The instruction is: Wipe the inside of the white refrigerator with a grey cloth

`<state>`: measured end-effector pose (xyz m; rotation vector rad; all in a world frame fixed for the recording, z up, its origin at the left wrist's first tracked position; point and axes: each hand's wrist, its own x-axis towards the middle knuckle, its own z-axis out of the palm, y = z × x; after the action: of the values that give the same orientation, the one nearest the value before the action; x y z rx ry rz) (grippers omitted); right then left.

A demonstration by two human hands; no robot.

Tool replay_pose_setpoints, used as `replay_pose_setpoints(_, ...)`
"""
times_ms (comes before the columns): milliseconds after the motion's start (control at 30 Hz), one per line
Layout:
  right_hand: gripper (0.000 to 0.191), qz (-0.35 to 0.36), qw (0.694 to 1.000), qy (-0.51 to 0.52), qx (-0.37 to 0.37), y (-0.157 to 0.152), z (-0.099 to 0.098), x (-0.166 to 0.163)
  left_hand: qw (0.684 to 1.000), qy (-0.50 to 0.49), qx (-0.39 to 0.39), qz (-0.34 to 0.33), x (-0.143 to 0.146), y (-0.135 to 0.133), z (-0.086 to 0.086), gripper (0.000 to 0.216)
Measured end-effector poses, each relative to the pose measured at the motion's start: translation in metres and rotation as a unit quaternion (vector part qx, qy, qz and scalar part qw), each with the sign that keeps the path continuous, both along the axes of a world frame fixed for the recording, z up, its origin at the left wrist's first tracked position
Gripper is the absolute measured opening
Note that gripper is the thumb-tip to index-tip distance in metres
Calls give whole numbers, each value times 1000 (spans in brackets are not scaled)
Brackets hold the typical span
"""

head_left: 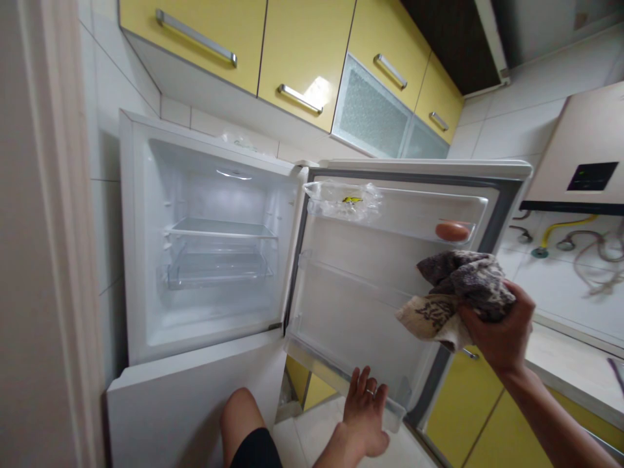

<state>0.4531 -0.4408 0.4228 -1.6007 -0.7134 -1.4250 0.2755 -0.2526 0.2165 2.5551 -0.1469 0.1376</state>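
Note:
My right hand (pixel 502 331) is closed around a bunched grey and beige cloth (pixel 461 289), held up in front of the fridge's swung-out upper door (pixel 361 299). Lower down, my left hand (pixel 364 413) wears a ring and reaches to the bottom door shelf (pixel 322 367). Its fingers are stretched out and slightly apart at the shelf's front edge; whether they press on it I cannot tell. On the top door shelf lie a brown egg (pixel 452 230) at the right and a crumpled clear plastic bag (pixel 348 200) at the left.
The open fridge compartment (pixel 229 195) has a glass shelf (pixel 221 228) and a clear drawer (pixel 219 266). Yellow wall cabinets (pixel 302 52) hang above. A water heater (pixel 585 149) and a countertop (pixel 575 370) are at the right. My knee (pixel 241 416) is near the lower fridge door (pixel 170 409).

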Motion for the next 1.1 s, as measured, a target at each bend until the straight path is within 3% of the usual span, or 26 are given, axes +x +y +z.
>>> replay_pose_setpoints(233,91,3,1000,25,1,0,-4,1,1000,17,4,-3,-4,-1,7,93)
replay_pose_setpoints(467,81,4,1000,17,0,4,-1,-9,1000,18,7,-7,-6,0,12,94)
replay_pose_setpoints(800,79,13,1000,22,4,9,-1,-17,1000,-19,0,-9,3,3,-9,94)
replay_pose_setpoints(1100,79,4,1000,0,6,9,-3,-21,1000,-4,-4,-9,-2,1,0,95)
